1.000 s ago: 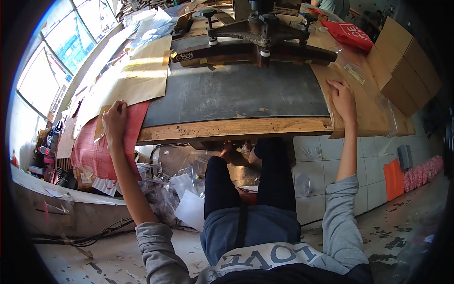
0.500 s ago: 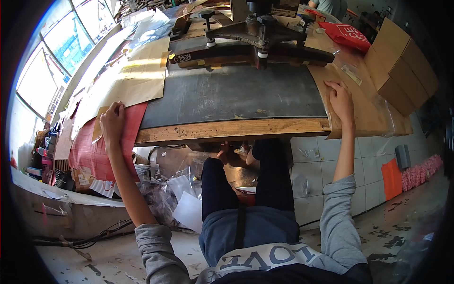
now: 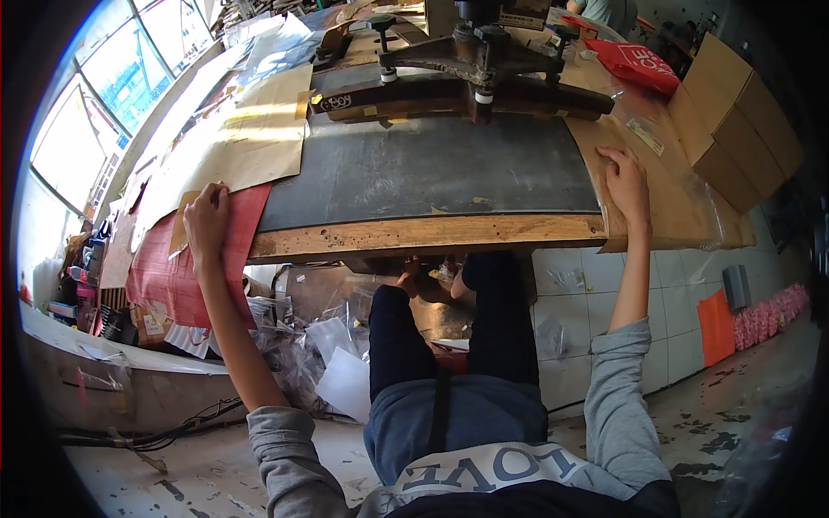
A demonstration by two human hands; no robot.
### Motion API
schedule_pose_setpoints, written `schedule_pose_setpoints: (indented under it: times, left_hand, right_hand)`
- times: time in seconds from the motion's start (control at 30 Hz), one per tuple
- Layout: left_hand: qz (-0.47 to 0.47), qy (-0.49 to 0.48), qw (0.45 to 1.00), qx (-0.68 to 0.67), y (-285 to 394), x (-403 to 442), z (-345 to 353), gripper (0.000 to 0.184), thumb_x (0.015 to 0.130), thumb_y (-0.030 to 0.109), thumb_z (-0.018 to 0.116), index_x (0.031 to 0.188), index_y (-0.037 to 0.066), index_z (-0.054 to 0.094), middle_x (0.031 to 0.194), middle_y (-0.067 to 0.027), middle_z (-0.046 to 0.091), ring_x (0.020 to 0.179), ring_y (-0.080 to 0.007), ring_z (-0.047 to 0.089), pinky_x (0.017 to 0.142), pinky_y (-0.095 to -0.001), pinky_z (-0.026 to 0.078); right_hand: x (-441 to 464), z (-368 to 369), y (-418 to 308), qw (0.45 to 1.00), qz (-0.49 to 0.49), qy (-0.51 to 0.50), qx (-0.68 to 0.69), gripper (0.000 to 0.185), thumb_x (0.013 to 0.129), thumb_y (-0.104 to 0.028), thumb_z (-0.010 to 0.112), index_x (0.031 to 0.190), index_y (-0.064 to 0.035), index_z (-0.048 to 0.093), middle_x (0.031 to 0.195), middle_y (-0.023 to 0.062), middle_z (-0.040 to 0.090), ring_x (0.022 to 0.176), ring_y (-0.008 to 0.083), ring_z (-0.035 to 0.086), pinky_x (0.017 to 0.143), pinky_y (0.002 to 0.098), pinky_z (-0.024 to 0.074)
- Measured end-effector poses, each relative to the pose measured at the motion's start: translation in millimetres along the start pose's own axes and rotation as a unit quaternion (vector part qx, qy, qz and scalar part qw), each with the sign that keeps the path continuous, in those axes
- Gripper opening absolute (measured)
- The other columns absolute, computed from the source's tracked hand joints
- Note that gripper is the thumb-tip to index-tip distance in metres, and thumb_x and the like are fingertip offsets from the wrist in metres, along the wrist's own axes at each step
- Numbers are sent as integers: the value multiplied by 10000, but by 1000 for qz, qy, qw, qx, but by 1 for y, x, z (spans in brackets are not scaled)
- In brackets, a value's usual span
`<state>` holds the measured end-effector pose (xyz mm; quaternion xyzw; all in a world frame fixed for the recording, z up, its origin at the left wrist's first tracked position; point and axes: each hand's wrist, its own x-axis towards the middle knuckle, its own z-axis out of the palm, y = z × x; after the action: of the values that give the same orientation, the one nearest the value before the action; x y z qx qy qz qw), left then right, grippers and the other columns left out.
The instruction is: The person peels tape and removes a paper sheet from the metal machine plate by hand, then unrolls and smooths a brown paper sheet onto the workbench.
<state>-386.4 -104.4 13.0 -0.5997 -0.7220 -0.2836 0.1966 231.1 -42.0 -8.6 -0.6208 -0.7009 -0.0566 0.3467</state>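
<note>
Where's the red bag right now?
In the head view, the red bag sits at upper right, beyond the right hand and just left of the large cardboard box.

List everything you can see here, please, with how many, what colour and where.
Dark panel: one, grey-black, table centre
Wooden edge: one, light brown, panel front
Metal frame: one, black, above panel's far part
Paper: several pieces, brown, both sides of panel
Red sheet: one, table's left front
Bag: one, red, far right
Cardboard box: one, brown, right
Orange sheet: one, lower right
Plastic scraps: many, clear, below table
Cables: several, black, lower left
Other person: at least one, greyish top, far end
Small clutter: too jumbled to count
Left hand: one, bare, over red sheet
Right hand: one, bare, over right-side paper
</note>
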Motion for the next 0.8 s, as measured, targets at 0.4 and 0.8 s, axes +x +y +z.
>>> schedule_pose_setpoints:
  times: [0.4, 0.8]
  left_hand:
    - [9, -1, 1000, 4, -2, 0, 1, 172, 881, 210, 568, 924, 81, 674, 804, -140, 681, 734, -309, 661, 667, -397, 494]
    - [3, 3, 1000, -12, -4, -1, 3, 166, 878, 206, 575, 918, 75, 669, 814, -144, 683, 744, -306, 665, 690, -391, 500]
  right_hand:
    - [-1, 1, 0, 1000, 4, 3, 11, 317, 834, 9, 461, 1073, -46, 661, 1090, 128, 620, 996, 315, 601, 873, 364, 467]
    - [-7, 8, 3, 976, 132, 160, 67, 408, 891, -138, 493, 1264, 27, 496, 1292, 203, 506, 1152, 332, 525, 969, 362, 419]
